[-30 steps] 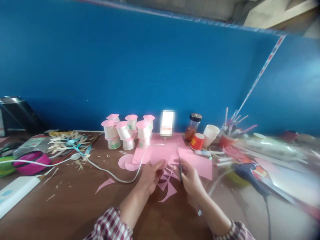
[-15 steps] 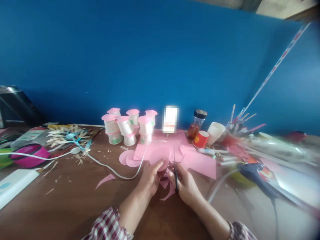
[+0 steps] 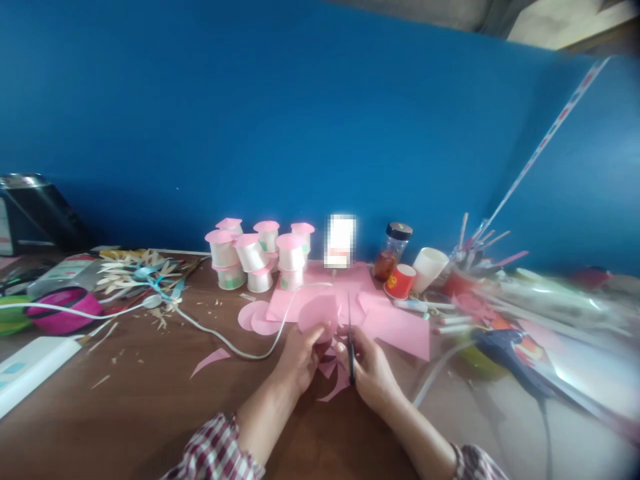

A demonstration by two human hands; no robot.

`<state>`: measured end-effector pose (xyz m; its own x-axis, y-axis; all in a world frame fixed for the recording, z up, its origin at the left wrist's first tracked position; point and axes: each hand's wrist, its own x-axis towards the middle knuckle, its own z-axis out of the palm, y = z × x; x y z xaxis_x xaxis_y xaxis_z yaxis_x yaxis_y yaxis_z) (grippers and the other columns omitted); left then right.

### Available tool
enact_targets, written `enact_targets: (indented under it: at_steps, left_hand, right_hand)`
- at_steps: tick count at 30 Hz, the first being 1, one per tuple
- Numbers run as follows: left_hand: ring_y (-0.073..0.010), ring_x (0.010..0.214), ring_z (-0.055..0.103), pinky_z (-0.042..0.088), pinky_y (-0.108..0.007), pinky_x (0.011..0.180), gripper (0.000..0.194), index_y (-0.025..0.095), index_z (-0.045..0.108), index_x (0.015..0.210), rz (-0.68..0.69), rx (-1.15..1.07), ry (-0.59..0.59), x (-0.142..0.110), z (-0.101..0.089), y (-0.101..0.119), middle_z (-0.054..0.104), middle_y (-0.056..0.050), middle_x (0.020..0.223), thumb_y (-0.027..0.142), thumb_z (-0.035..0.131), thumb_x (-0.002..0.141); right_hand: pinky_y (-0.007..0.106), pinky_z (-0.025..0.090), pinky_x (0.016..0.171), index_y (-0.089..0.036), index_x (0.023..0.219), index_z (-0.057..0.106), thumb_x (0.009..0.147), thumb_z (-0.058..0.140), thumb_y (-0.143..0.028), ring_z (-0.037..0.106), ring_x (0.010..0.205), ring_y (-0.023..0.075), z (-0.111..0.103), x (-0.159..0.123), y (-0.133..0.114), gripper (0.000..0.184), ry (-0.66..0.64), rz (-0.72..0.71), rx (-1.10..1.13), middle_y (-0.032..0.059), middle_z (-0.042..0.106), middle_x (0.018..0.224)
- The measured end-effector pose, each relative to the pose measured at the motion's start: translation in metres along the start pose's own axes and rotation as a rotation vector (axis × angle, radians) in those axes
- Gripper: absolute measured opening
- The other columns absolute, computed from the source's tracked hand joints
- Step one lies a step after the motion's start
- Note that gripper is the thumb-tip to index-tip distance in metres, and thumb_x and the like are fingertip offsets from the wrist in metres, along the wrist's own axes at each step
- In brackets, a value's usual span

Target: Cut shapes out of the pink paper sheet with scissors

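Between thumb and fingers, my left hand (image 3: 303,357) pinches a round pink paper disc (image 3: 319,315), tilted toward me. My right hand (image 3: 371,367) is closed around a pair of scissors (image 3: 351,357), blades pointing away from me and just right of the disc. Under both hands lie curved pink paper scraps (image 3: 337,387). Behind them, larger pink sheets (image 3: 400,330) overlap on the table. Two more pink discs (image 3: 265,319) rest left of the sheets, and a loose pink offcut (image 3: 210,360) lies nearer the left.
Paper cups with pink tops (image 3: 249,253) stand stacked at the back. A white cable (image 3: 225,350) loops across the brown table (image 3: 165,413). Right of the sheets are a jar (image 3: 395,250), a red cup (image 3: 400,281), a white cup (image 3: 429,267) and a glue gun (image 3: 515,357). A power strip (image 3: 35,373) lies left.
My left hand has raised the pink disc and turned it so its face shows. The scissors have shifted slightly left beside it. Over the last half second the hands barely move.
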<state>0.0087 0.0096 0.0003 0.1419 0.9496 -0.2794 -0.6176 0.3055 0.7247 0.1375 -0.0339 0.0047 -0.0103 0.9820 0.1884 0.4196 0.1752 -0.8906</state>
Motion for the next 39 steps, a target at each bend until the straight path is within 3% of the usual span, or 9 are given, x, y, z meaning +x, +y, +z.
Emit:
enact_targets:
  at_steps: [7, 10, 22, 27, 32, 39]
  left_hand:
    - [-0.0198, 0.067, 0.064, 0.052, -0.030, 0.058, 0.026, 0.012, 0.063, 0.084, 0.022, -0.009, -0.099, 0.000, -0.001, 0.000, 0.068, -0.008, 0.076, 0.025, 0.075, 0.065]
    - [-0.0165, 0.062, 0.062, 0.050, -0.027, 0.057, 0.023, 0.011, 0.063, 0.078, 0.018, -0.004, -0.082, -0.001, -0.001, 0.001, 0.065, -0.005, 0.069, 0.023, 0.076, 0.063]
    - [-0.0195, 0.063, 0.064, 0.051, -0.031, 0.059, 0.026, 0.011, 0.062, 0.078, -0.022, 0.029, -0.093, -0.001, -0.002, 0.000, 0.066, -0.007, 0.070, 0.027, 0.076, 0.064]
    - [-0.0166, 0.065, 0.063, 0.050, -0.027, 0.061, 0.022, 0.010, 0.064, 0.077, 0.011, -0.006, -0.062, 0.002, -0.002, -0.002, 0.066, -0.005, 0.070, 0.021, 0.077, 0.063]
    - [-0.0184, 0.069, 0.064, 0.052, -0.030, 0.066, 0.020, 0.011, 0.065, 0.078, 0.034, -0.003, -0.090, 0.002, -0.003, -0.002, 0.067, -0.005, 0.073, 0.021, 0.076, 0.064]
    - [-0.0168, 0.068, 0.064, 0.052, -0.027, 0.064, 0.024, 0.012, 0.064, 0.077, 0.022, -0.026, -0.019, 0.000, -0.001, 0.000, 0.067, -0.005, 0.072, 0.018, 0.079, 0.060]
  right_hand:
    - [0.022, 0.046, 0.061, -0.018, 0.097, 0.059, 0.081, 0.058, -0.028, 0.059, 0.065, 0.0162, 0.002, 0.001, 0.001, 0.018, -0.024, -0.005, -0.016, -0.0006, 0.061, 0.068]
    - [0.022, 0.046, 0.061, -0.018, 0.099, 0.058, 0.082, 0.058, -0.028, 0.058, 0.066, 0.0160, 0.002, 0.000, 0.000, 0.021, -0.018, -0.005, 0.020, -0.0005, 0.061, 0.071]
    - [0.022, 0.047, 0.064, -0.017, 0.106, 0.058, 0.083, 0.059, -0.030, 0.060, 0.070, 0.0168, 0.002, 0.000, -0.001, 0.027, -0.016, -0.014, 0.086, 0.0011, 0.064, 0.077]
    - [0.022, 0.046, 0.062, -0.017, 0.103, 0.056, 0.083, 0.059, -0.031, 0.059, 0.068, 0.0165, 0.002, 0.000, 0.003, 0.024, -0.011, -0.006, 0.087, 0.0002, 0.063, 0.073]
    - [0.023, 0.046, 0.064, -0.018, 0.103, 0.056, 0.082, 0.060, -0.032, 0.060, 0.071, 0.0173, 0.002, 0.001, 0.006, 0.025, -0.010, 0.006, 0.073, 0.0007, 0.063, 0.076]
    - [0.023, 0.045, 0.061, -0.018, 0.102, 0.056, 0.082, 0.061, -0.035, 0.057, 0.068, 0.0165, 0.003, 0.001, 0.011, 0.027, -0.015, 0.012, 0.072, 0.0000, 0.061, 0.074]
